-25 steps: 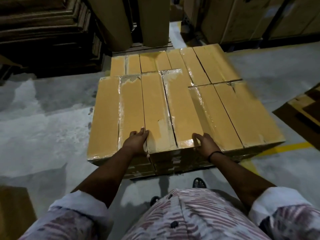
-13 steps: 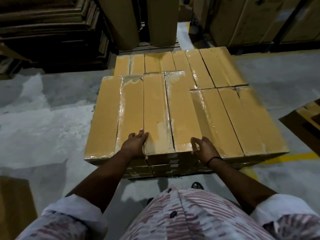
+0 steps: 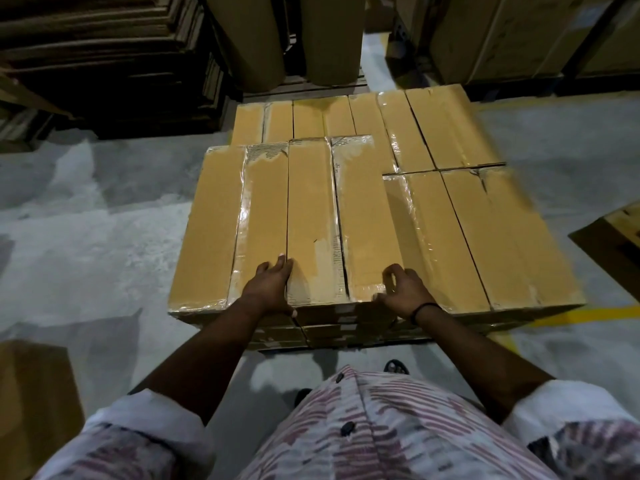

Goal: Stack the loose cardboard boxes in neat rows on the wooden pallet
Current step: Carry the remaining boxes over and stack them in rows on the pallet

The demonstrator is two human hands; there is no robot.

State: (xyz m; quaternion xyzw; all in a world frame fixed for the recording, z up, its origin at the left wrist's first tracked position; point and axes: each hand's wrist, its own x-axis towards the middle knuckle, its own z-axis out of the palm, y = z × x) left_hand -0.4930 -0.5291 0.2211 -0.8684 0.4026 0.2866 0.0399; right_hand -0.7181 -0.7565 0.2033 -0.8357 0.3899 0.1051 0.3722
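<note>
White/maroon-patterned shirt (image 3: pixel 388 441) w/ dark buttons (image 3: pixel 347 428), rolled sleeves (image 3: pixel 152 424); black band (image 3: pixel 423 308) on R wrist.

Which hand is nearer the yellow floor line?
Right. The right hand is at the stack's near edge, left of the yellow floor line; the left hand is farther left.

Raised near row of four cardboard boxes (image 3: pixel 311 209), two lower boxes (image 3: pixel 426 237) beside it, one left hand (image 3: pixel 272 285), one right hand (image 3: pixel 403 292), one wristband (image 3: pixel 424 308), two upright rolls (image 3: pixel 247 39).
</note>
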